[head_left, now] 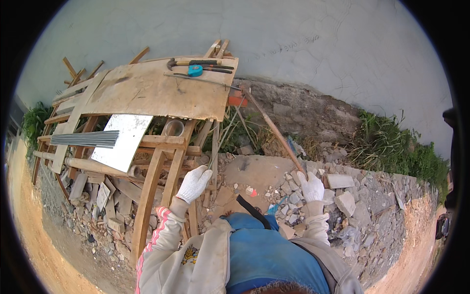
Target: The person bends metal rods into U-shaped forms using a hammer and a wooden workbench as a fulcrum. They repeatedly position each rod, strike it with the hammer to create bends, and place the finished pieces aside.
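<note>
My left hand point(195, 183), in a white work glove, is closed at the near end of a thin metal rod point(226, 131) that slants away toward the right corner of the plywood. My right hand point(312, 187), gloved too, wraps the near end of a long brown pole point(275, 131). The pole's far tip meets a thin dark rod point(210, 81) lying across the plywood board point(142, 93). On that board are a hammer point(191, 62), a blue tape measure point(195, 71) and a black-handled tool point(218, 70).
A bundle of grey rods point(85, 138) rests across timber slats and a white sheet point(122, 142) at the left. Near it is a roll of clear tape point(174, 128). Stone rubble point(345, 203) covers the ground. A grey wall point(274, 44) and grass point(391, 142) stand beyond.
</note>
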### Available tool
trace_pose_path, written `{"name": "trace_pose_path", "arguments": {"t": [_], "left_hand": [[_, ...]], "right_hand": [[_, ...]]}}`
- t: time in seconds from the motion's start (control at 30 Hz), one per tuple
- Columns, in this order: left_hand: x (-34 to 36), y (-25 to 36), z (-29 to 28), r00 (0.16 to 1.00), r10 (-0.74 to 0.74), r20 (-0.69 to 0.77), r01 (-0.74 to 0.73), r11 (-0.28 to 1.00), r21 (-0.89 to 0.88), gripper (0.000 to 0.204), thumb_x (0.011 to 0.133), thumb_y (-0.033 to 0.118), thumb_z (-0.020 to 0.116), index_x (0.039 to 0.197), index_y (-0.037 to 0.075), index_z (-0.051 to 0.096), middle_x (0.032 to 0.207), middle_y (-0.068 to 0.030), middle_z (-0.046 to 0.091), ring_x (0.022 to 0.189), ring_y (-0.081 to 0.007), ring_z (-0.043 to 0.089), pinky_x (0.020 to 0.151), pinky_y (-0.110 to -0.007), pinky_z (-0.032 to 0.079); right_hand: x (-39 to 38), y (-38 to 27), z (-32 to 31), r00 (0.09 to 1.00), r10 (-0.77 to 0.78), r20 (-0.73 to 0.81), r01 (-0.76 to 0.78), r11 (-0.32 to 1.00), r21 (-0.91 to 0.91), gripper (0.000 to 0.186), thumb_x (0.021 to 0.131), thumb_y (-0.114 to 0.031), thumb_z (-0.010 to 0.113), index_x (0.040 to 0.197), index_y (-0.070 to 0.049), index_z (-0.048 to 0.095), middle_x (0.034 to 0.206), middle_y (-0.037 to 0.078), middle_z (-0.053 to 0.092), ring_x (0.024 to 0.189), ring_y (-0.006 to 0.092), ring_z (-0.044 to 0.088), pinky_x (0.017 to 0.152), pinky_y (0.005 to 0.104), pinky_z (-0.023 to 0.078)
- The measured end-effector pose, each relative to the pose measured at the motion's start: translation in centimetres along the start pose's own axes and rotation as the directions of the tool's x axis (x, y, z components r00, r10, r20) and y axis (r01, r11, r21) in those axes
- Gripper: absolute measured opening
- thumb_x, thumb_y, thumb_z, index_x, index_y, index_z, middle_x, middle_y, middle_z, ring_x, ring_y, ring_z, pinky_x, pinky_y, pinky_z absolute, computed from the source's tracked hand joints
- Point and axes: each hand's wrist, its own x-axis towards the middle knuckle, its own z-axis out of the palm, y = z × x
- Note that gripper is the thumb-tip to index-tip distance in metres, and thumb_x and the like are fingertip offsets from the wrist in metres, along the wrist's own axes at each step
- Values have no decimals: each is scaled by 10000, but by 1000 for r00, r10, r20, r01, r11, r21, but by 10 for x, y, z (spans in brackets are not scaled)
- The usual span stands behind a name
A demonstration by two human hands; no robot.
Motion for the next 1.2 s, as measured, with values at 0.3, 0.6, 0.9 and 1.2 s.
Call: {"name": "trace_pose_path", "arguments": {"t": [0.3,0.6,0.9,1.2], "left_hand": [[32,53,41,971,170,-166,-183,981,-65,356,1055,288,581,1149,-46,657,778,-155,644,680,-242,633,676,-377,519],[-52,141,-13,893,197,-405,-175,980,91,209,1018,164,652,1120,-15,678,791,-185,687,681,-283,703,656,-369,532],[-197,157,-133,735,71,-674,-6,995,98,152,976,94,573,965,-49,624,601,8,487,454,-58,409,422,-252,313],[-201,96,-114,822,133,-554,-337,898,-284,340,907,230,657,890,-109,653,523,-37,516,429,-117,463,428,-264,362]], "right_hand": [[58,22,-3,962,-207,-180,255,914,314,411,972,-388,727,893,6,642,738,150,645,623,315,523,640,425,452],[70,-87,27,990,-127,-67,122,503,856,239,963,-214,782,908,-23,650,716,-16,560,682,65,480,599,294,410],[105,-167,-31,951,-305,-56,141,265,954,175,1019,-172,714,1033,-9,654,700,16,625,590,86,563,555,273,440],[216,-214,-81,797,-452,-401,543,248,802,348,1035,-222,687,1335,-44,678,1254,59,732,1162,173,652,1023,350,500]]}}
